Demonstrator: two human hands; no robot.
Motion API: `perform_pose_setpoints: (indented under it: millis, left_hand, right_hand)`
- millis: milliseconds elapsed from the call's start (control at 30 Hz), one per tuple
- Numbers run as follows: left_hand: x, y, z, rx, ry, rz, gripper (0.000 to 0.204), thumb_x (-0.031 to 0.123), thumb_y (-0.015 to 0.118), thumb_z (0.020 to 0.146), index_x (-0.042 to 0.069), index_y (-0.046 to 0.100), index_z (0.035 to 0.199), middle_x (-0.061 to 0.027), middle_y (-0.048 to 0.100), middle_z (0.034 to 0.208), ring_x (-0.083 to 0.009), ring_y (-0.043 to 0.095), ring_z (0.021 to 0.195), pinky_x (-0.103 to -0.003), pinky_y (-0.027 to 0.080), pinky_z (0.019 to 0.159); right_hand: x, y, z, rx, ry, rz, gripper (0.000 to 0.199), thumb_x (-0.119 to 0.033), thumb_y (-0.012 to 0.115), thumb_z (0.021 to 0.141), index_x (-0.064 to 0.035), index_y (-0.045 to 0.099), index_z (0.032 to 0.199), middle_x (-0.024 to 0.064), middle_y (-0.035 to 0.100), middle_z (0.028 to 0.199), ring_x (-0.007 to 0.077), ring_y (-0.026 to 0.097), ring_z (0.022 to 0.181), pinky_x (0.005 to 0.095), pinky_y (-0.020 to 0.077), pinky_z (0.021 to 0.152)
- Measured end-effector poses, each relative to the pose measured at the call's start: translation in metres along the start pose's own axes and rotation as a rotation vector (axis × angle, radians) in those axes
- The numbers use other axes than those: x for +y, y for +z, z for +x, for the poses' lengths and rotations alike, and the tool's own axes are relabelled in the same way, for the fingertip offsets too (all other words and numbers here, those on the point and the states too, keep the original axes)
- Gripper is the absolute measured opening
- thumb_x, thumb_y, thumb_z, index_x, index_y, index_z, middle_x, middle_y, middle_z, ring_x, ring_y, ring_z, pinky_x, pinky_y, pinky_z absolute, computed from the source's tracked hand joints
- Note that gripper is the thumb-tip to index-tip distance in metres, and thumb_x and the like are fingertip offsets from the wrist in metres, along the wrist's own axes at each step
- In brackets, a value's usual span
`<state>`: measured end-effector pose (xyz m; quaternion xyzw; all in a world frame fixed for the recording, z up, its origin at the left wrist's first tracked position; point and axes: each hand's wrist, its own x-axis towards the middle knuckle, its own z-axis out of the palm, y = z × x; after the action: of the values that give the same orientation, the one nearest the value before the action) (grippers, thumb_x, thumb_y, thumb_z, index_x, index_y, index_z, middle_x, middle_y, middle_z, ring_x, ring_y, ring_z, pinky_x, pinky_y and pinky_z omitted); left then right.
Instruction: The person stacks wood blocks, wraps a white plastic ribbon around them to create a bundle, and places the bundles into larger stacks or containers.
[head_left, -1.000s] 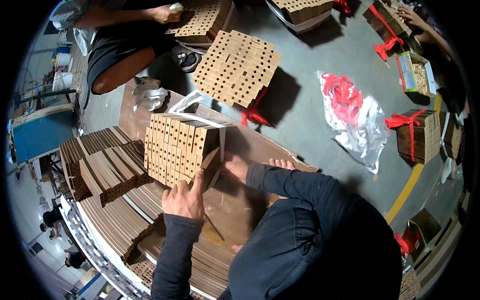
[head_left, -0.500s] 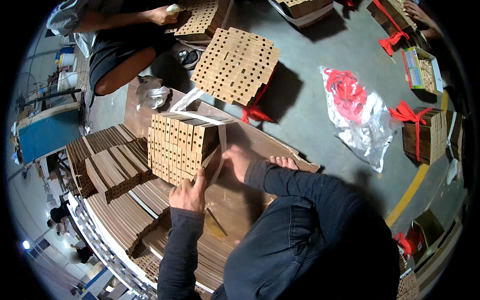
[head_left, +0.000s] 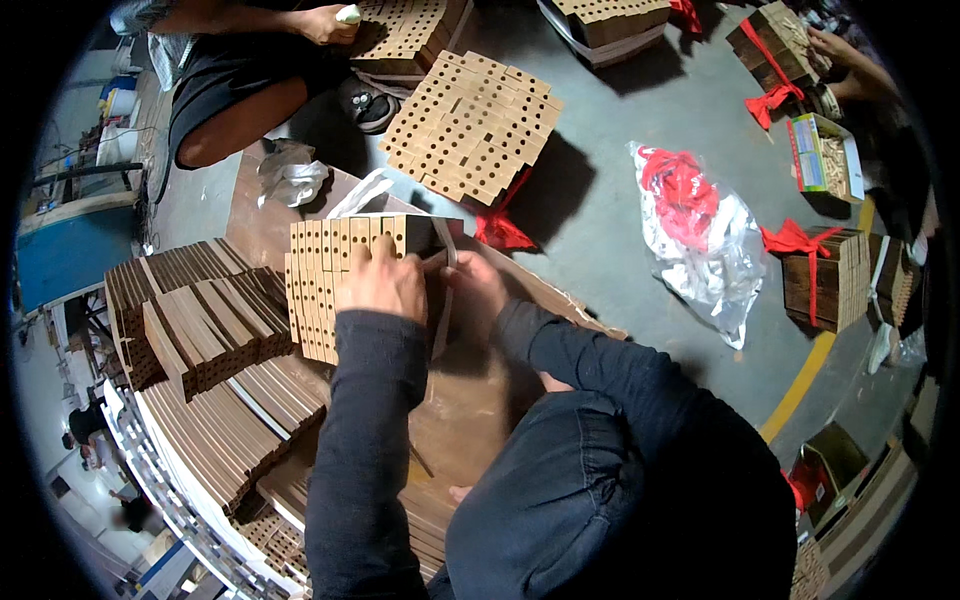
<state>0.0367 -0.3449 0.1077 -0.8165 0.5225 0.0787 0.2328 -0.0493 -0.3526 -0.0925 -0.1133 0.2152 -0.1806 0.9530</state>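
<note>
A stack of drilled wooden strips (head_left: pixel 318 290) stands in front of me, its end face dotted with dark holes. My left hand (head_left: pixel 385 284) is pressed over the right part of that face, fingers bent against the strips; its thumb side lies near the strap. Around the stack's top and right side runs a white cloth strap (head_left: pixel 447 246), its loose end trailing at the back. Beside the stack's right edge, my right hand (head_left: pixel 476 287) pinches the strap; its fingertips are partly hidden.
Loose wooden strips (head_left: pixel 215 330) lie in piles at left. Another drilled stack (head_left: pixel 475 125) with a red tie stands beyond. A clear plastic bag (head_left: pixel 690 240) with red and white material lies on the floor. A small box (head_left: pixel 825 158) and a person's hand (head_left: pixel 325 25) are farther off.
My left hand has moved up from the stack's lower right corner onto its upper face. My right hand has risen slightly along the strap. The view has shifted a little.
</note>
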Motion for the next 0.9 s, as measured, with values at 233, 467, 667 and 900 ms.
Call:
perform_pose_setpoints:
  millis: [233,467,667,900]
  left_hand:
    - [-0.003,-0.027,0.028,-0.227,-0.063,0.018,0.022,0.019,0.048,0.084,0.009,0.068,0.087,-0.0118,0.058,0.103,-0.0286,0.057,0.097,-0.037,0.052,0.075]
    - [0.002,-0.006,-0.016,-0.069,-0.187,-0.107,0.019,0.029,0.065,0.074,0.015,0.068,0.087,-0.0107,0.056,0.095,-0.0285,0.056,0.09,-0.038,0.05,0.07]
    - [0.0,-0.006,0.026,-0.109,-0.102,0.001,0.025,0.026,0.071,0.066,0.013,0.066,0.087,-0.01,0.054,0.104,-0.0268,0.047,0.108,-0.037,0.041,0.089]
    - [0.009,0.03,0.078,0.353,-0.061,0.041,0.026,0.018,0.049,0.082,0.017,0.054,0.108,-0.0099,0.037,0.134,-0.0319,0.025,0.13,-0.063,0.018,0.099]
  right_hand:
    - [-0.027,0.009,0.027,-0.167,0.32,0.021,0.032,-0.02,0.061,0.082,-0.0064,0.051,0.11,0.0059,0.058,0.099,0.0184,0.055,0.093,0.0358,0.0428,0.085]
    - [-0.014,-0.008,0.031,-0.116,0.198,0.082,0.028,-0.011,0.065,0.079,-0.007,0.053,0.104,0.0036,0.056,0.096,0.0163,0.054,0.09,0.0343,0.0425,0.084]
    - [-0.009,-0.029,0.036,-0.049,0.108,-0.111,0.018,-0.012,0.063,0.081,-0.0088,0.053,0.096,0.0012,0.055,0.091,0.0112,0.05,0.085,0.0294,0.042,0.076]
    - [-0.013,-0.015,0.004,-0.197,-0.424,-1.288,0.078,-0.012,0.068,0.07,-0.0094,0.027,0.136,0.0178,0.035,0.133,0.0308,0.036,0.12,0.0389,0.0359,0.098]
